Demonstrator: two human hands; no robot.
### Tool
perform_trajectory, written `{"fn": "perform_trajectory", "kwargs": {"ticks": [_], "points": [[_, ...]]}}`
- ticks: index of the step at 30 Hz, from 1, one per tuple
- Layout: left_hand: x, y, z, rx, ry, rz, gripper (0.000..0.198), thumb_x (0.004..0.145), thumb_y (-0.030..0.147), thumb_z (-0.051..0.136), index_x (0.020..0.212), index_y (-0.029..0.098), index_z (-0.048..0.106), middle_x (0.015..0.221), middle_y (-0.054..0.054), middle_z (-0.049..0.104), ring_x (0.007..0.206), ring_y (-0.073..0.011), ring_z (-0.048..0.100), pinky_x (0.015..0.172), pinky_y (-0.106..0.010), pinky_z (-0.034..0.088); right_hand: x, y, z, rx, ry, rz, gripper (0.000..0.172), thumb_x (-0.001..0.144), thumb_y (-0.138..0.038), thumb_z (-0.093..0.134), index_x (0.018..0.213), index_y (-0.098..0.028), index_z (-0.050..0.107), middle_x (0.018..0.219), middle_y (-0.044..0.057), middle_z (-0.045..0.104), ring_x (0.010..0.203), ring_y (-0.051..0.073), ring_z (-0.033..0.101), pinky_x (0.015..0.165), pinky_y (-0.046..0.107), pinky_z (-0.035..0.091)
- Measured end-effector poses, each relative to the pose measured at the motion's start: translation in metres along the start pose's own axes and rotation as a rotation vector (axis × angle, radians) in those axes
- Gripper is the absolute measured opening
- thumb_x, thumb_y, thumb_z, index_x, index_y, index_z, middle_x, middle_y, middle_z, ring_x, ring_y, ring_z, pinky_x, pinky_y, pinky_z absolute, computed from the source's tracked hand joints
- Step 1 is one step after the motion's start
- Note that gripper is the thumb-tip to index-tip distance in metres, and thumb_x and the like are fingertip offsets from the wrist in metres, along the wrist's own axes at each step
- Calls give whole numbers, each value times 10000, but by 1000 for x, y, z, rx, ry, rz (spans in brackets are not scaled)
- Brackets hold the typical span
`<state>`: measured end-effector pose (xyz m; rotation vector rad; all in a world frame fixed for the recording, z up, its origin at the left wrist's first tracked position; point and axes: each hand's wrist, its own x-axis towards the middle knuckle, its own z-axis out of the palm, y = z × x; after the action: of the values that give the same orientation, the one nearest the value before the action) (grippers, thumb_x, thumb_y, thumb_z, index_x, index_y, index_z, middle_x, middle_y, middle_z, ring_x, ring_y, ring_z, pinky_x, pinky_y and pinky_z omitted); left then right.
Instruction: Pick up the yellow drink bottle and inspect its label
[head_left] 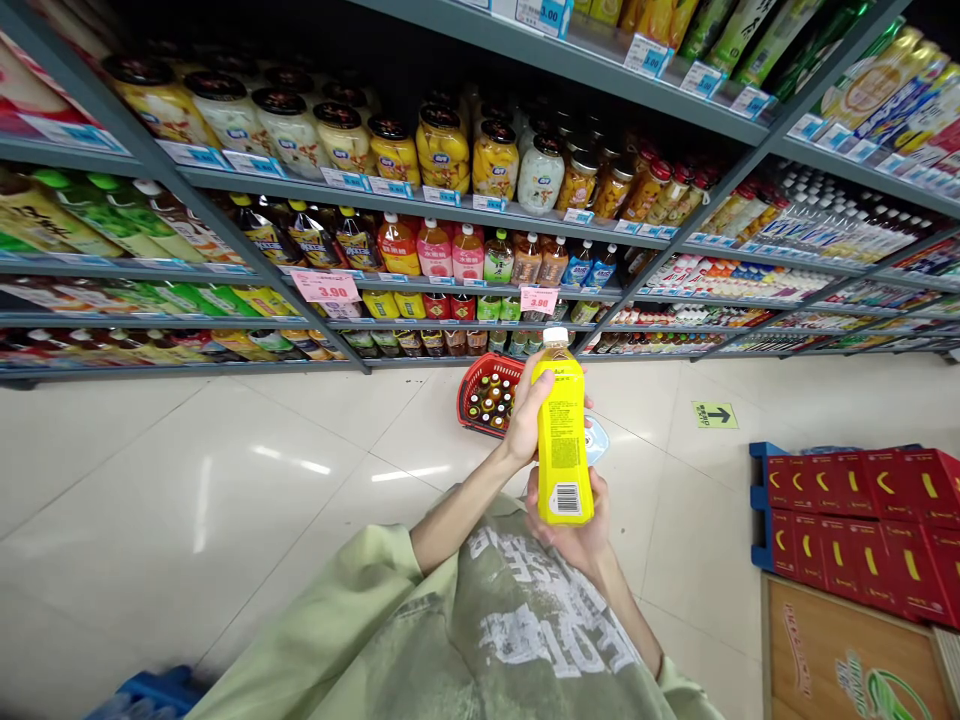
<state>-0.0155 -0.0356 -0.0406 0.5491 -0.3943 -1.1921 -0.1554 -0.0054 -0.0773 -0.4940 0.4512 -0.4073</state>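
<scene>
I hold a yellow drink bottle with a white cap upright in front of me, its back label and barcode facing me. My left hand grips the bottle's upper left side. My right hand cups the bottle's base from below. Behind the bottle, on the floor, stands a red shopping basket with several bottles in it.
Store shelves full of jars and drink bottles run across the back, with pink price tags. Red cartons on a blue pallet and a brown cardboard box stand at the right. A green arrow sticker marks the tiled floor.
</scene>
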Motion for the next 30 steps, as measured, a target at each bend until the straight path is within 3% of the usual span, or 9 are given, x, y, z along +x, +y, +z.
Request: {"fn": "perform_trajectory", "kwargs": {"ticks": [4,14,30], "points": [[1,-2,-2,3,13,40,506,881,615,673,1149,190,624,1004,-83,732,729,-196,711,568,-312,629,0,0,0,7,0,4,582,853,-699,525,1016,-170,704,792,76,714,390,126,460,424,273,330],[-1,-2,0,81,-2,12,538,909,647,616,1130,157,643,777,-73,730,611,-189,693,553,-299,595,-2,3,-3,42,-8,8,599,852,-701,536,1021,-156,715,795,74,712,411,129,481,420,263,324],[0,-2,0,84,33,5,538,891,651,638,1138,175,619,777,-65,725,608,-194,696,545,-302,595,-1,3,-4,45,-8,3,595,851,-700,550,1031,-161,725,788,74,713,413,130,474,420,262,322]]}}
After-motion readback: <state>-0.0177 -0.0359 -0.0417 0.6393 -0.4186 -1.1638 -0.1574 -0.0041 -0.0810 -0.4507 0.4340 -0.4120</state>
